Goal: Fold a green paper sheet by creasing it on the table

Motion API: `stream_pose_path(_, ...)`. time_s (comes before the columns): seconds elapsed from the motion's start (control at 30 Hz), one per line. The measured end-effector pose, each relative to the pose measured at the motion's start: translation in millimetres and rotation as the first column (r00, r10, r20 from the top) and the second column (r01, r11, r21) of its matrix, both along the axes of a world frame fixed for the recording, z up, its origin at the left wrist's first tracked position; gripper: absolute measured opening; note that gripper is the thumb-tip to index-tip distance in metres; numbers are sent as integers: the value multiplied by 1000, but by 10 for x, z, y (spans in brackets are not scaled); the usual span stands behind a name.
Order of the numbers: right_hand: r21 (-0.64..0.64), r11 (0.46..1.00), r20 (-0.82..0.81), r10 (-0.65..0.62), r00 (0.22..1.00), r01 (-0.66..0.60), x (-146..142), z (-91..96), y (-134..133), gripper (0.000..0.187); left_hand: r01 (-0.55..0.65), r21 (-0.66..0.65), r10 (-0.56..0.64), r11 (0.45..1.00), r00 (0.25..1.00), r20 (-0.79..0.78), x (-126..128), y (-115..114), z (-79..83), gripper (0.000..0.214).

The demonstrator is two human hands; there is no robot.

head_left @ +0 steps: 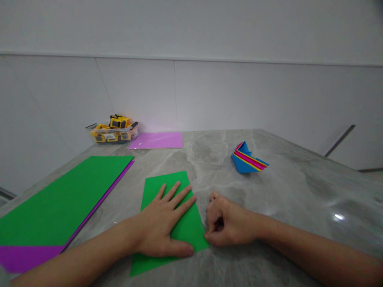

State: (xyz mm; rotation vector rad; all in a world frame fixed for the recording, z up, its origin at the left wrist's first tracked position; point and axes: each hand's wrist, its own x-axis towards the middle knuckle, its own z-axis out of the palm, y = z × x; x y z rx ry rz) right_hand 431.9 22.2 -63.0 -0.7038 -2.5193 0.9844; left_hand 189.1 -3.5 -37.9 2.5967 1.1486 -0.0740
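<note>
A narrow green sheet of paper (187, 227), seemingly folded, lies flat on the grey marbled table in front of me. My left hand (167, 219) rests palm down on it with fingers spread, pressing it to the surface. Just off the sheet's right edge, my right hand (224, 219) is curled into a loose fist. Its thumb tip touches or nearly touches that edge near the lower right corner, and I see nothing held in it. Beyond the right hand sits a folded paper piece (243, 163), blue outside with yellow, pink and red layers.
Large green sheets (72, 191) lie at the left over purple paper (32, 255). At the back, a pink sheet (161, 140) is beside a clear plastic box (110, 135) of yellow toy vehicles (119, 121). A white wall (203, 95) stands behind the table (293, 191).
</note>
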Motion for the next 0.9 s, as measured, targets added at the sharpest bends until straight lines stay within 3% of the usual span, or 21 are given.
stream_pose_path(0.3,1,992,-99,128,987,-128,32,53,-73,16,-2,-8,2,1000,1000,-3,0,2,2,105)
stream_pose_path(0.53,-31,999,-75,35,997,-38,27,58,-135,18,-12,-25,12,1000,1000,-12,18,-18,58,105)
stream_pose_path(0.73,-20,997,-27,-75,997,74,-4,72,-219,20,140,-122,-130,983,988,84,-7,-97,147,55)
stream_pose_path(0.9,-20,995,-18,-102,995,102,-23,77,-232,20,162,-206,-133,965,980,151,-18,-69,180,42)
